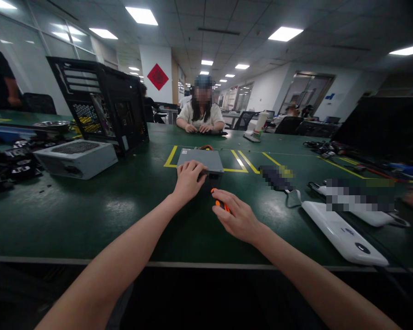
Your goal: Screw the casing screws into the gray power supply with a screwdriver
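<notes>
A grey metal computer power supply (208, 158) lies on the green table in front of me, with coloured wires at its far side. My left hand (190, 178) grips its near left corner, fingers over the top and thumb by the front edge. Just to the right and nearer to me, my right hand (236, 215) is closed around a small orange-and-black tool (217, 203). Most of that tool is hidden by the fingers, so its exact kind cannot be made out. It appears apart from the power supply.
To the left stand a black computer case (120, 107) and another power supply (79, 158), beside a pile of dark parts (15, 162). White power banks (340, 233) with cables lie at right. Across the table sits a person (201, 112). Yellow tape (246, 160) marks the tabletop.
</notes>
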Available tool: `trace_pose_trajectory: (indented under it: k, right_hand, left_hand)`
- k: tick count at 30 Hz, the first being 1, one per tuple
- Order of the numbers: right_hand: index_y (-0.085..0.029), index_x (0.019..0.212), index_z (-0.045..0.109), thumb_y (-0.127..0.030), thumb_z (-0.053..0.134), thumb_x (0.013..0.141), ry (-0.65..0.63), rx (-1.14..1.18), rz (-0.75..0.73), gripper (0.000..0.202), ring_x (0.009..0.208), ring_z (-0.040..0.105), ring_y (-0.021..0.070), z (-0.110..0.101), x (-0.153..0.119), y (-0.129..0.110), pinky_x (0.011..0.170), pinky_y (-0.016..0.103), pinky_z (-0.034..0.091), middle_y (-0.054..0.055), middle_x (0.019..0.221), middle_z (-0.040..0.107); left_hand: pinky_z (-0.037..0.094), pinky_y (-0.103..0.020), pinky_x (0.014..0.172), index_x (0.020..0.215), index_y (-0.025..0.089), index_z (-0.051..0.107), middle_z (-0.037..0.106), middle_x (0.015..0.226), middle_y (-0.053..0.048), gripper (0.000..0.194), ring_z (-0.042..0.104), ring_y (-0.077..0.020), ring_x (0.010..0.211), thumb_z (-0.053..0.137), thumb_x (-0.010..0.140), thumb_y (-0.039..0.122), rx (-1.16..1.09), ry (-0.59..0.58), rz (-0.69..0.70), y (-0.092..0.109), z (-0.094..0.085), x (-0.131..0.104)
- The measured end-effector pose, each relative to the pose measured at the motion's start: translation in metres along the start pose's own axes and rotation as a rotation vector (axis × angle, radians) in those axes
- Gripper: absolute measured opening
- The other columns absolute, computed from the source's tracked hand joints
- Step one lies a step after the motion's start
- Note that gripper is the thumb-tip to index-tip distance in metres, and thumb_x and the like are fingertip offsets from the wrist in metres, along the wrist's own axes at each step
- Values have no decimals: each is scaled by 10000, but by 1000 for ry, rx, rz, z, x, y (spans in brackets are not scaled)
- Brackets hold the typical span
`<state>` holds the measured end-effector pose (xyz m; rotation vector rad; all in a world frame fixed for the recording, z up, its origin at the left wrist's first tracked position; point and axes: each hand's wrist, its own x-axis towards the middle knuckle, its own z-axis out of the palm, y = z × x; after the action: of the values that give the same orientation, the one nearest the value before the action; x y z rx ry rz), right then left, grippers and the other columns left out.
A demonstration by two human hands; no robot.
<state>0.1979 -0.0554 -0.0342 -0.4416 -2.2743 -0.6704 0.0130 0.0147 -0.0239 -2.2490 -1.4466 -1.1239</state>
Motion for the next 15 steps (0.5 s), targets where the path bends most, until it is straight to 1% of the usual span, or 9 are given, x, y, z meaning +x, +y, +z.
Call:
trace_pose_trajectory:
  k: [3, 6, 8, 11, 13, 15]
  right_hand:
    - [-176, 1027, 446, -76, 464, 806, 6, 11, 49, 243, 1162, 483, 236, 0, 0, 0, 838, 378, 531, 161, 1198, 467]
    - [-196, 984, 476, -99, 494, 806, -6, -14, 12, 204, 1137, 498, 238, 0, 1, 0, 834, 383, 530, 128, 1150, 495]
    - [-196, 991, 474, -79, 470, 808, -11, 2, -12, 217, 1153, 490, 232, 0, 1, 0, 851, 383, 526, 117, 1134, 507]
    - [-183, 1006, 465, -80, 472, 800, -3, 11, 28, 231, 1181, 466, 246, 0, 0, -1, 869, 405, 515, 137, 1171, 482]
    - [-197, 987, 484, -119, 516, 795, 11, -34, 39, 210, 1136, 491, 251, 0, 0, -1, 836, 406, 524, 126, 1143, 490]
    - [-210, 974, 501, -128, 534, 791, 15, -71, 13, 203, 1081, 519, 239, 0, 0, -2, 801, 383, 533, 106, 1088, 510]
  left_hand:
    - [314, -376, 841, 1004, 256, 570, 575, 1051, -21, 184, 465, -226, 1029, 539, 824, 238, 2, -7, -7, 0, 0, 0]
    - [311, -375, 843, 1004, 253, 569, 575, 1053, -23, 182, 464, -224, 1033, 540, 825, 239, 2, -14, -10, 1, -1, 0]
    - [310, -374, 845, 1008, 253, 567, 575, 1055, -21, 183, 466, -221, 1030, 537, 828, 238, -2, -10, -7, 1, -1, 0]
    - [310, -373, 848, 1009, 251, 567, 574, 1048, -19, 184, 466, -221, 1028, 538, 828, 237, -7, -1, 0, 0, 0, 0]
    - [312, -373, 846, 1010, 252, 566, 572, 1046, -18, 188, 465, -222, 1028, 543, 824, 236, -9, 0, 4, 0, 0, 0]
    - [314, -372, 845, 1012, 254, 565, 571, 1048, -18, 191, 463, -222, 1029, 545, 823, 236, -10, -3, 3, 0, 0, 0]
